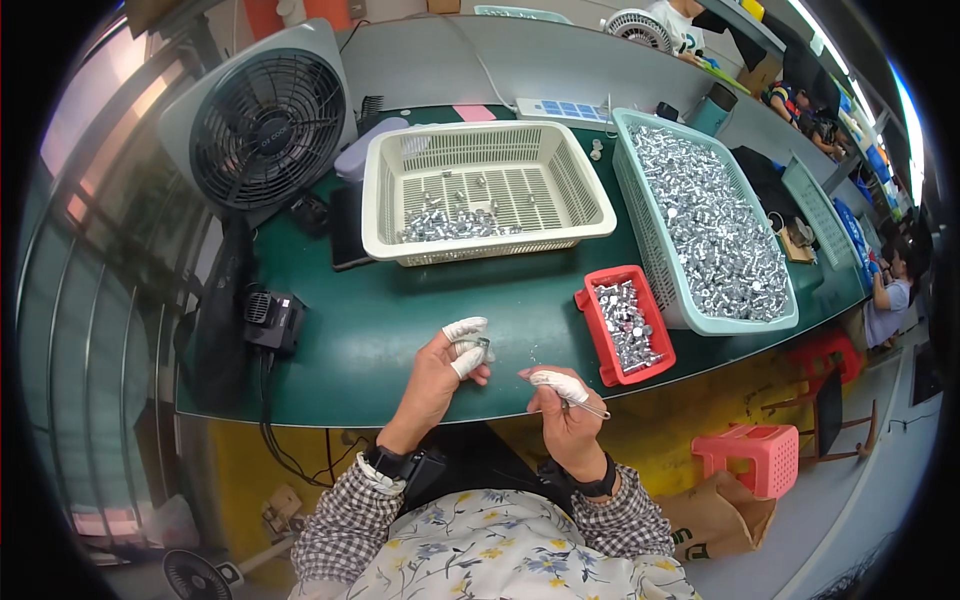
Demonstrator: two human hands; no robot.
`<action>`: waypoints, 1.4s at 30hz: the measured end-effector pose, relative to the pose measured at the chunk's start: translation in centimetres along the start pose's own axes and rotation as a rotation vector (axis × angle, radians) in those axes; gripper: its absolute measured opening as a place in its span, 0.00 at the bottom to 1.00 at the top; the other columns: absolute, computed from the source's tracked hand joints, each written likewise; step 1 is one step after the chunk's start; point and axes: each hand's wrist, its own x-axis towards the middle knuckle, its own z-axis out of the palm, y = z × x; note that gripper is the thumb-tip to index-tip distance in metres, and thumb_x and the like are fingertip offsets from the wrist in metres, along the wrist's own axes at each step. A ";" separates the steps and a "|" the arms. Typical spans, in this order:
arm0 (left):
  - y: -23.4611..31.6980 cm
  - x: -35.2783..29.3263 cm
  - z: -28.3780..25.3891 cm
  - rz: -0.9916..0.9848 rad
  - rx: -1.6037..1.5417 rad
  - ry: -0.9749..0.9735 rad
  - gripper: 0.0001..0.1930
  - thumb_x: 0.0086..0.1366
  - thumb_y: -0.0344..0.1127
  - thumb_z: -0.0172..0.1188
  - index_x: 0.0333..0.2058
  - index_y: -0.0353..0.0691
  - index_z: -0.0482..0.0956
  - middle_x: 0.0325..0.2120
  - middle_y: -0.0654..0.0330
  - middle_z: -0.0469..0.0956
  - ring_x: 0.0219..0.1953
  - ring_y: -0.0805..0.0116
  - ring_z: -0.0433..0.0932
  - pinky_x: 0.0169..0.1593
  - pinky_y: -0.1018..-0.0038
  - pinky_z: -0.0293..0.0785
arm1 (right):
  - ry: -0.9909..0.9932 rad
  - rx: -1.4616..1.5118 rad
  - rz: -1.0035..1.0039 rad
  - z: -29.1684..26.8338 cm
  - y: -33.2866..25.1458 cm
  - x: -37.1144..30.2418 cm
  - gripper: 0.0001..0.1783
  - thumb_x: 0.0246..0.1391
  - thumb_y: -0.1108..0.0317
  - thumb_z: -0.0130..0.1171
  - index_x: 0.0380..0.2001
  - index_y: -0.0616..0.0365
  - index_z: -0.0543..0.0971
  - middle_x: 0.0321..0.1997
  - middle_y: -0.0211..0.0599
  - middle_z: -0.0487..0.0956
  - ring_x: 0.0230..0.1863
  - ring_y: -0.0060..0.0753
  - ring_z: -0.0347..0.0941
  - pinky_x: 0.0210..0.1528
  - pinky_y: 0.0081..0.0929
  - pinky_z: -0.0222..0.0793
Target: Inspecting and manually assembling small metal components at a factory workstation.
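My left hand (438, 372), with white finger covers on the thumb and a finger, pinches a small silvery metal part (484, 343) above the table's front edge. To its right my right hand (570, 420) is closed round a thin metal tool (596, 409), whose rounded end sticks out on the right; its exact kind is unclear. A white cover is on this hand's index finger too. The right fingertips are apart from the left hand's part. Just beyond my right hand stands a red bin (586, 312) of small metal parts.
A cream basket (490, 246) with a few metal parts stands on the green table (340, 375). At right is a light-blue basket (650, 262) heaped with metal parts. A fan (270, 130) and black device (275, 322) are at left, a pink stool (765, 460) at right.
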 end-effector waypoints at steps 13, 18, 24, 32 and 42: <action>0.2 1.6 -4.5 -0.069 -0.050 -0.073 0.13 0.63 0.26 0.53 0.46 0.32 0.70 0.32 0.56 0.77 0.29 0.73 0.76 0.33 0.79 0.74 | 0.022 -0.072 -0.023 5.9 2.9 2.7 0.04 0.54 0.79 0.54 0.33 0.67 0.75 0.34 0.44 0.80 0.19 0.23 0.72 0.21 0.18 0.68; 0.1 2.1 -5.1 -0.087 -0.035 -0.079 0.13 0.63 0.26 0.53 0.47 0.32 0.70 0.33 0.56 0.77 0.29 0.74 0.75 0.34 0.79 0.74 | -0.007 -0.054 0.023 6.2 3.8 2.3 0.06 0.58 0.77 0.50 0.35 0.68 0.75 0.36 0.47 0.78 0.20 0.21 0.70 0.24 0.17 0.67; 0.0 2.4 -5.4 -0.099 0.008 -0.073 0.13 0.63 0.25 0.52 0.47 0.32 0.71 0.33 0.57 0.77 0.29 0.74 0.75 0.34 0.79 0.74 | 0.037 -0.078 0.018 6.7 4.7 2.3 0.04 0.55 0.79 0.53 0.33 0.68 0.75 0.33 0.44 0.80 0.18 0.23 0.71 0.19 0.17 0.66; -0.3 2.4 -5.6 -0.111 0.026 -0.071 0.12 0.63 0.24 0.52 0.46 0.33 0.72 0.33 0.57 0.77 0.29 0.75 0.75 0.35 0.79 0.75 | -0.017 -0.083 0.087 6.7 5.0 1.8 0.08 0.60 0.74 0.48 0.36 0.69 0.74 0.38 0.46 0.78 0.23 0.20 0.70 0.27 0.18 0.68; -0.7 2.0 -6.3 -0.106 0.020 -0.080 0.12 0.63 0.24 0.52 0.46 0.34 0.72 0.33 0.58 0.77 0.30 0.76 0.75 0.35 0.79 0.75 | -0.016 -0.099 0.082 7.5 4.8 1.3 0.08 0.61 0.73 0.48 0.35 0.69 0.74 0.38 0.47 0.78 0.22 0.21 0.70 0.27 0.17 0.67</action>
